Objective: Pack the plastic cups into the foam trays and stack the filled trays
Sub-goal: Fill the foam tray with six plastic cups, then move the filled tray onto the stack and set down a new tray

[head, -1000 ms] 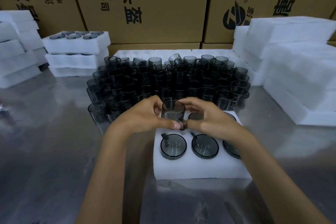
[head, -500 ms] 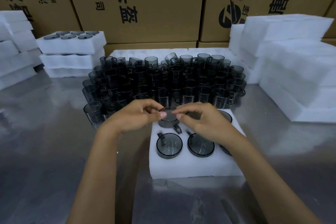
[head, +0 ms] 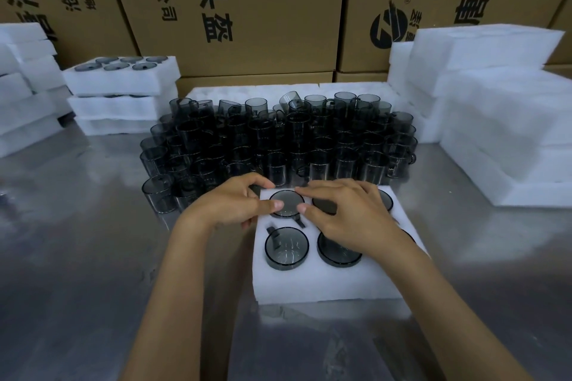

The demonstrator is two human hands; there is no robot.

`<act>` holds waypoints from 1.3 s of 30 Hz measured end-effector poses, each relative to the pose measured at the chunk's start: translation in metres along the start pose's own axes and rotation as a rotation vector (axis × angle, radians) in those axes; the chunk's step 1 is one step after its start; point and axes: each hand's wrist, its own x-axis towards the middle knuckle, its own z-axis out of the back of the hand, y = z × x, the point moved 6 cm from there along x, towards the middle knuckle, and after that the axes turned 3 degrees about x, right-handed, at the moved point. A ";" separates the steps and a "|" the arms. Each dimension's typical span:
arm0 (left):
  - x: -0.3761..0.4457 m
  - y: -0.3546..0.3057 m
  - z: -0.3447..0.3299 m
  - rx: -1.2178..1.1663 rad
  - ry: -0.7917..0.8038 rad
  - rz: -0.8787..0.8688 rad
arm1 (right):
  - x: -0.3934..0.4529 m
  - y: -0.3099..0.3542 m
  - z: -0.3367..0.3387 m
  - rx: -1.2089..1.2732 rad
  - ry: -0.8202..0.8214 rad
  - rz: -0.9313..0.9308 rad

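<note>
Both hands meet over one smoky grey plastic cup (head: 286,203) that sits sunk in the far-left pocket of the white foam tray (head: 325,284) on the steel table (head: 77,257). The left hand (head: 230,206) has its thumb laid on the cup's near rim and its index finger curved round the far side, so it pinches the cup at the rim; the other fingers curl loosely beside the tray's left edge. The right hand (head: 346,219) comes in from the other side, thumb tip and fingertips touching the cup's right rim in a light pinch, its palm arched over the tray's middle pockets. Just nearer than the left thumb lies another seated cup (head: 287,248), handle pointing up-left, and under the right wrist a third cup (head: 339,254) shows half-covered. Beyond the fingertips stands a dense crowd of loose cups (head: 278,139), upright and touching one another. Farther off past the left hand is a stack of filled trays (head: 123,93), and past the right hand rise piles of bare foam blocks (head: 495,102). Printed cardboard cartons (head: 247,9) wall off the back.
</note>
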 end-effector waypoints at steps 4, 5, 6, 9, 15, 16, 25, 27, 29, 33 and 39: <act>-0.011 0.005 -0.004 0.003 0.074 0.113 | -0.005 -0.006 0.014 -0.064 -0.085 -0.038; -0.015 0.006 -0.005 0.000 0.110 0.169 | -0.007 -0.013 0.022 -0.095 -0.146 -0.083; -0.018 0.008 -0.007 0.012 0.154 0.223 | -0.011 -0.023 0.031 -0.130 -0.198 -0.156; -0.025 0.006 -0.015 0.111 0.248 0.318 | -0.023 -0.065 0.048 -0.275 -0.164 -0.468; -0.016 -0.004 -0.018 0.145 0.089 0.227 | -0.027 -0.103 0.050 0.114 0.010 -0.650; -0.014 -0.006 -0.017 0.111 0.054 0.192 | -0.028 -0.104 0.052 0.147 -0.003 -0.650; -0.019 -0.017 0.022 -0.629 -0.352 0.018 | -0.023 -0.113 0.063 1.042 -0.366 -0.553; -0.021 -0.015 0.028 -0.857 -0.350 -0.051 | -0.019 -0.118 0.056 1.038 -0.437 -0.564; -0.024 -0.012 0.036 -1.052 -0.401 -0.136 | -0.017 -0.121 0.045 1.006 -0.488 -0.580; -0.034 0.010 0.061 -1.350 -0.826 -0.175 | -0.019 -0.130 0.026 0.930 -0.560 -0.552; -0.040 0.058 0.122 -1.633 -1.285 -0.164 | -0.017 -0.133 0.021 0.861 -0.576 -0.484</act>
